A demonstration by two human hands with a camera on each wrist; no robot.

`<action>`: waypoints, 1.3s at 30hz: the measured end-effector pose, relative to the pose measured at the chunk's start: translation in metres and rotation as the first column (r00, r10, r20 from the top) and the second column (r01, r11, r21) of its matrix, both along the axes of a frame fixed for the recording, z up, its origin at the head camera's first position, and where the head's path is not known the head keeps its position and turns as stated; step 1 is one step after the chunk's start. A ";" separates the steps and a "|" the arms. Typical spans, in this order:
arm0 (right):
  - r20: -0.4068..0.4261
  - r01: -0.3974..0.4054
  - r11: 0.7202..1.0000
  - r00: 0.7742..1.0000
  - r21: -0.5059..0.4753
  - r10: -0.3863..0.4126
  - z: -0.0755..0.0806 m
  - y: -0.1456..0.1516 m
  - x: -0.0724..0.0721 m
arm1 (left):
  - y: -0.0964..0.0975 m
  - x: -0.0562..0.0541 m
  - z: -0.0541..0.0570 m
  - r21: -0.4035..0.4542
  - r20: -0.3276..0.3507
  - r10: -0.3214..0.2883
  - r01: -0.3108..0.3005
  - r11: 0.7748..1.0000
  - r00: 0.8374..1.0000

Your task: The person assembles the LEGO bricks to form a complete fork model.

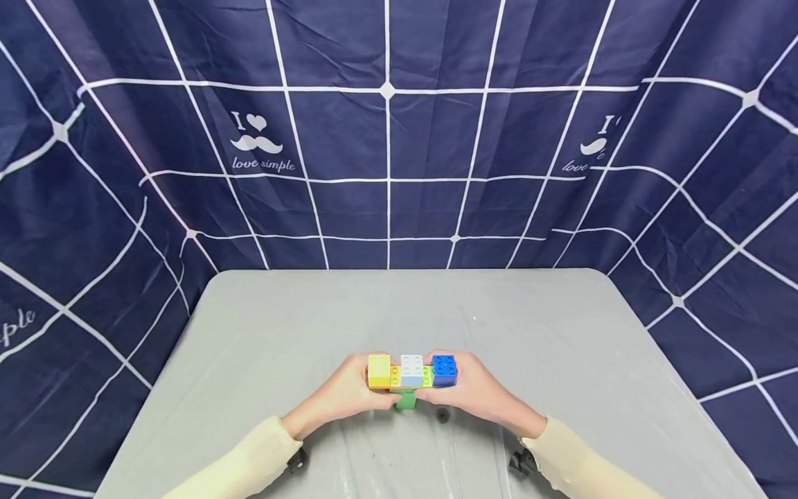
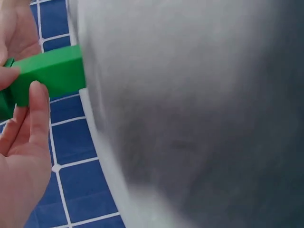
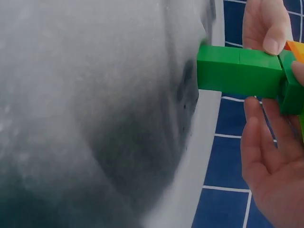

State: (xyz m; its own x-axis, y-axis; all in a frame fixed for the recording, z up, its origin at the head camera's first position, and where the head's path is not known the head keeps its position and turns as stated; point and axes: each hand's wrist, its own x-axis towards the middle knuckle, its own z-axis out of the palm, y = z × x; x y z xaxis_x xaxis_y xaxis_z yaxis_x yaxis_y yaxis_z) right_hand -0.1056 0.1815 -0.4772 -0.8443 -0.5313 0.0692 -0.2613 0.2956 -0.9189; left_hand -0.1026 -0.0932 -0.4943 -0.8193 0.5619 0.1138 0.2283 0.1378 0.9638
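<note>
Both hands hold a toy-block structure at the middle front of the table. My left hand [image 1: 346, 388] grips its left end, beside a yellow block [image 1: 379, 373]. At the other end my right hand [image 1: 472, 389] grips it, beside a blue block [image 1: 445, 371]. A white block [image 1: 411, 371] sits between them on a yellow-green studded layer [image 1: 427, 376]. Below runs a green block column [image 3: 237, 71], its far end against the grey table surface in both wrist views. Thumbs lie along the near side; several fingertips are hidden behind the blocks in the head view.
The grey table [image 1: 299, 312] has a wrinkled covering and a small dark spot [image 1: 442, 415] near the right hand. Dark blue curtains [image 1: 349, 132] with white grid lines stand behind and at both sides.
</note>
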 end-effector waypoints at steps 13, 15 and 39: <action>-0.050 0.023 0.999 0.999 0.042 -0.021 0.005 0.001 0.001 | 0.001 0.004 -0.004 -0.029 0.003 0.068 -0.068 0.997 0.998; -0.044 0.024 0.999 0.999 0.047 -0.022 0.006 0.000 0.002 | 0.001 0.004 -0.004 -0.029 -0.001 0.072 -0.072 0.997 0.997; -0.060 0.019 0.993 0.998 0.118 -0.012 0.008 0.001 0.000 | 0.001 0.004 -0.005 0.007 0.005 0.054 -0.054 0.999 0.999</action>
State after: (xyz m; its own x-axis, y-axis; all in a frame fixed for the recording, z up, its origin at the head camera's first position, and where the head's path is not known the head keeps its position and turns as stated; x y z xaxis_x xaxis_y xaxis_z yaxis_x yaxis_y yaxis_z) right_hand -0.1057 0.1822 -0.4691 -0.8488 -0.5257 0.0568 -0.3090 0.4060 -0.8600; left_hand -0.0987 -0.0918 -0.4997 -0.8490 0.5160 0.1134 0.2157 0.1427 0.9660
